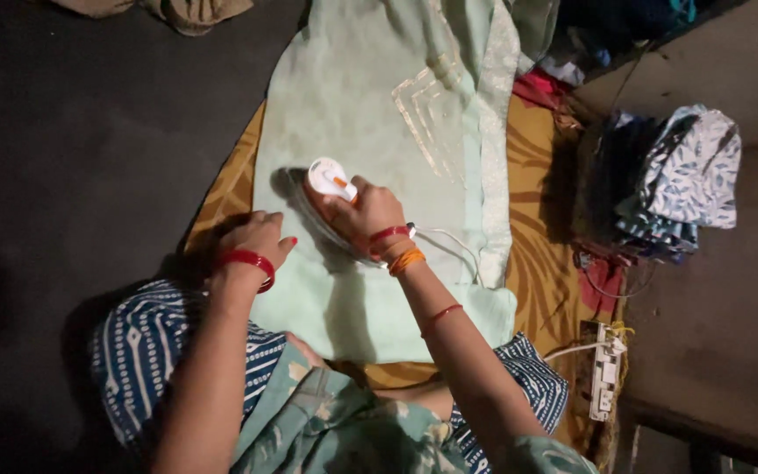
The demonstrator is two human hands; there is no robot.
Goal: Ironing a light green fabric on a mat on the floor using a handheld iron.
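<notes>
1. Dark floor surrounded a mustard-yellow patterned cloth (541,237) that served as a pressing pad, with a pale mint-green garment (353,96) spread flat over it.
2. The right hand (363,213) was wrapped around the handle of a white electric iron (330,180), whose soleplate rested on the garment near its left-hand middle; a white cord (449,241) trailed from the iron's heel across the fabric.
3. The left hand (254,237) lay palm down with fingers curled at the garment's left edge, just beside the iron, holding nothing and pinning the cloth.
4. To press well here, the left hand would best keep the fabric taut ahead of the soleplate while staying clear of it, and the strokes should run along the cloth rather than pushing folds into it.
5. The embroidered panel (436,105) farther up probably wanted a lighter touch, though its detail was too dim to judge.
6. A stack of folded clothes (677,184) sat well apart to the right, and a white power strip (605,373) lay by the pad's near right corner.
7. The cord was best kept behind the iron so it would not drag over the pressed area.
</notes>
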